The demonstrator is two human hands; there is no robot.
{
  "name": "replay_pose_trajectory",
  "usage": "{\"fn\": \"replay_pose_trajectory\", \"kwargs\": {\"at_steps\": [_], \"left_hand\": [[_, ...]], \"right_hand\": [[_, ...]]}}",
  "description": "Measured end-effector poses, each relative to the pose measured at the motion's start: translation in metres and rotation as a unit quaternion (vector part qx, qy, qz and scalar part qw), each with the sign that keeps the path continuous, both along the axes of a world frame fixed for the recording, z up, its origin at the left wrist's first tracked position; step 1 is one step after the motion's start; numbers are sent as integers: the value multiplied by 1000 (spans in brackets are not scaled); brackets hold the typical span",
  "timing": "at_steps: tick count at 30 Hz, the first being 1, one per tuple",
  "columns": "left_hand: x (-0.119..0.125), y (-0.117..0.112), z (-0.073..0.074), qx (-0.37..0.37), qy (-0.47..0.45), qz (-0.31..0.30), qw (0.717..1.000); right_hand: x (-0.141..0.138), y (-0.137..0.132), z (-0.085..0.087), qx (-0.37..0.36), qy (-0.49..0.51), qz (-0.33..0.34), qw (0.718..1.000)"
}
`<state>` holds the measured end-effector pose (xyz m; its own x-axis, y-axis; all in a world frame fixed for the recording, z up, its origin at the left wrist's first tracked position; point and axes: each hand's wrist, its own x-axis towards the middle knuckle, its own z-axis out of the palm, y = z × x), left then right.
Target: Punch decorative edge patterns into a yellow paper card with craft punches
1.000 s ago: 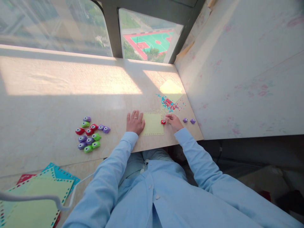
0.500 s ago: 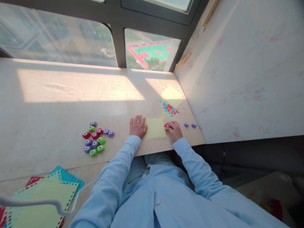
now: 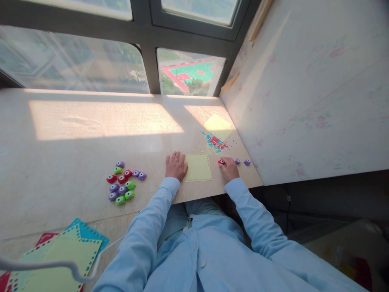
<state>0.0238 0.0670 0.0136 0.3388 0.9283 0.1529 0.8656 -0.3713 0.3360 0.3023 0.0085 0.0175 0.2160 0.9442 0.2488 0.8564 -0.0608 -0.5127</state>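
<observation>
Left hand (image 3: 176,166) lies flat on the table (image 3: 158,188) at the left edge of a yellow sheet (image 3: 197,167), grip loose with fingers slightly spread, partly masking that edge. Right hand (image 3: 229,168) has its grip closed on a red punch (image 3: 221,162), held to the right of the sheet and apart from it, its underside and far end hidden by the fingers. Scattered paper bits (image 3: 215,142) too small to tell singly; paper stack (image 3: 73,255), lower left, cut off by the frame and crossed by a blurred cable (image 3: 39,264).
</observation>
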Motion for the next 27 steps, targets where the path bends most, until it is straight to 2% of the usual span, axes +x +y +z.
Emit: {"fn": "replay_pose_trajectory", "kwargs": {"at_steps": [3, 7, 11, 15, 20, 23, 27], "left_hand": [[0, 0, 0, 6, 8, 0, 1000], [0, 0, 0, 15, 21, 1, 1000], [0, 0, -1, 21, 29, 1, 999], [0, 1, -1, 19, 32, -1, 999], [0, 1, 0, 18, 37, 0, 999], [-1, 1, 0, 16, 36, 3, 999], [-1, 1, 1, 13, 38, 3, 999]], "right_hand": [[-9, -4, 7, 19, -74, -11, 997], [-30, -8, 17, 2, -131, 22, 991], [-40, -8, 18, -18, -169, -23, 985], [-29, -10, 3, -14, -134, -12, 991], [-12, -17, -19, 51, -85, -13, 995], [-5, -22, -23, 99, -56, -40, 993], [5, -34, -21, 93, -23, -64, 993]]}}
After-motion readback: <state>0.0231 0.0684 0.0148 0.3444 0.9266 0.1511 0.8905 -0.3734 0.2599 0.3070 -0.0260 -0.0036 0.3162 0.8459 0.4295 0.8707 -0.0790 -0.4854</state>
